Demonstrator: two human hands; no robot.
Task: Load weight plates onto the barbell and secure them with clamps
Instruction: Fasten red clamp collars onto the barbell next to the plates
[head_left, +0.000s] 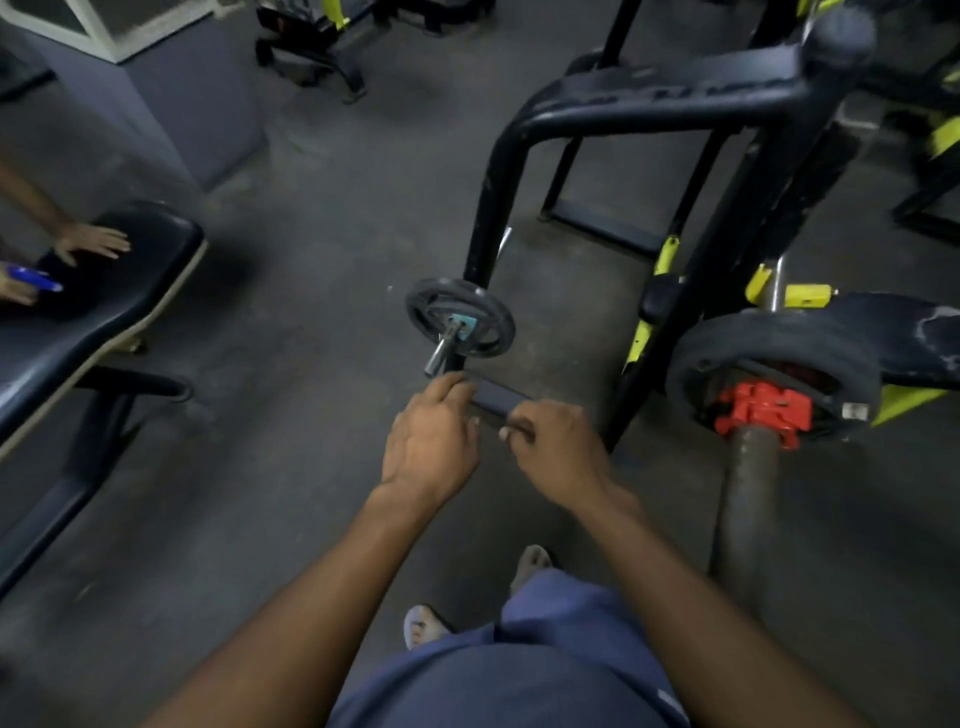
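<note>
Reaching forward, both hands meet at centre: the left hand (431, 447) loose, fingers extended, and the right hand (556, 447) pinching something thin, too blurred to name. One small weight plate (460, 317) sits on a bar at 12 o'clock. One larger plate (769, 358), behind one red clamp (763, 410), is at 3 o'clock.

A dim room is floored in worn grey concrete (322, 218). A padded black bench (98, 312) is set left; a grey wall (171, 104) stands far left.
</note>
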